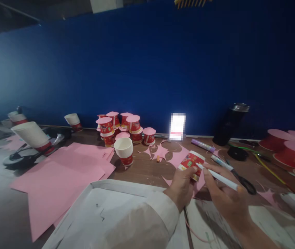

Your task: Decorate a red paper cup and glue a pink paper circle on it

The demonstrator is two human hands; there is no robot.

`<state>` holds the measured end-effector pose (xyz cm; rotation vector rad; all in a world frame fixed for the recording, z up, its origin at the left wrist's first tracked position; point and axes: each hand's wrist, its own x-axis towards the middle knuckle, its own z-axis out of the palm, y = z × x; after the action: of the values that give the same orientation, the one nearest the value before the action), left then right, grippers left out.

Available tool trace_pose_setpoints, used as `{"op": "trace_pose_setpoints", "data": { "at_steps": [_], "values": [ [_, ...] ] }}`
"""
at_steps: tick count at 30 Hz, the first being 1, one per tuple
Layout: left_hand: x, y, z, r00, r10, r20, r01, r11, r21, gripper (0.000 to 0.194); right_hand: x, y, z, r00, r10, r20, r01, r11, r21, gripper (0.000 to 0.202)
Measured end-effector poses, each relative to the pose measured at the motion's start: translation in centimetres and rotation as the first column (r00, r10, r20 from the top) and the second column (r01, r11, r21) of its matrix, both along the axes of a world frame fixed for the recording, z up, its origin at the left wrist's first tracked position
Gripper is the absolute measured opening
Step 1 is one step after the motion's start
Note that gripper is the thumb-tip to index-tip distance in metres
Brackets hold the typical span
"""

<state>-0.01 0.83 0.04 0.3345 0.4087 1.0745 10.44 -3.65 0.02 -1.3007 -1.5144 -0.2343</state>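
Note:
My left hand (pixel 182 188) is closed round a red printed paper cup (pixel 192 160), which is tilted on its side. A white marker pen (pixel 221 178) lies in the fingers of my right hand (pixel 227 200), its tip at the cup's printed side. Whether the tip touches the cup I cannot tell. Pink paper scraps (pixel 177 155) with round cut-outs lie behind and under the cup. Just beyond my right hand are a glue stick or marker with a pale label (pixel 221 162) and scissors with black handles (pixel 247 185).
Stacked red cups with pink paper discs (pixel 133 124) stand at the back, near a white-rimmed cup (pixel 123 148). Pink sheets (pixel 67 173) and nested paper cups (pixel 32 135) are on the left. A purple tube (pixel 203 145), a black flask (pixel 229 124) and more disc-topped cups (pixel 292 152) occupy the right.

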Motion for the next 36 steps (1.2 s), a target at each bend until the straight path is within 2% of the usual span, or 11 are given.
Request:
{"op": "trace_pose_setpoints", "data": {
  "at_steps": [9,18,36],
  "values": [
    [0.25,0.23,-0.71,1.000,0.001,0.010,-0.001,1.000,0.024,0.032,-0.26,0.05,0.21,1.000,0.003,0.020,-0.003,1.000,-0.002,0.010],
    [0.21,0.18,-0.52,1.000,0.016,-0.006,-0.016,1.000,0.010,0.033,-0.09,-0.02,0.25,0.998,-0.003,0.065,0.002,1.000,0.005,0.012],
    [0.03,0.08,0.04,1.000,-0.006,-0.018,0.006,1.000,-0.007,0.033,-0.11,0.12,0.21,0.999,-0.018,0.041,0.018,1.000,0.003,0.013]
  ]
}}
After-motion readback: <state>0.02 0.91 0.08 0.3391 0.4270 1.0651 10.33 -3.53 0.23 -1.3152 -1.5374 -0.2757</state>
